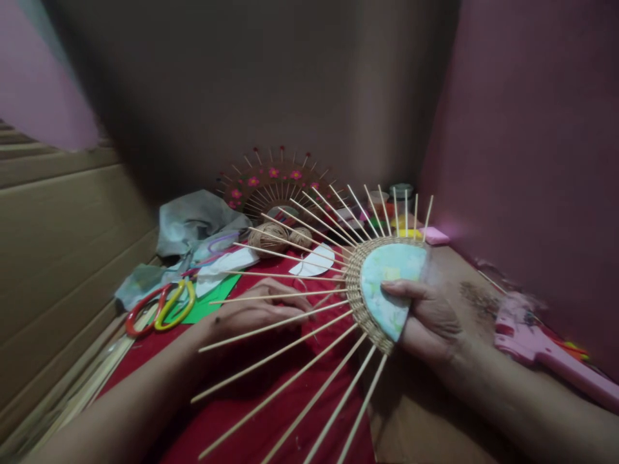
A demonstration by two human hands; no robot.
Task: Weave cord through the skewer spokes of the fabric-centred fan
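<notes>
My right hand [430, 316] grips a half-round fan base [394, 270] with its thumb on the pale blue patterned face. Woven twine [355, 280] runs around the curved edge of that base. Thin wooden sticks [275, 336] spread outward from it like rays. Behind the sticks on the left, my left hand [265, 306] has its fingertips drawn together at a thin strand of twine [314, 319]; the sticks partly cover these fingers. Two balls of twine [268, 238] lie farther back, beside a white half-round piece [314, 261].
Scissors [181, 306] with red and yellow handles lie left on green sheet [213, 299] and red cloth [207, 412]. A pink glue gun [536, 341] rests at right. A flower-decorated fan [273, 174] leans against the back wall. Cardboard [62, 219] borders the left side.
</notes>
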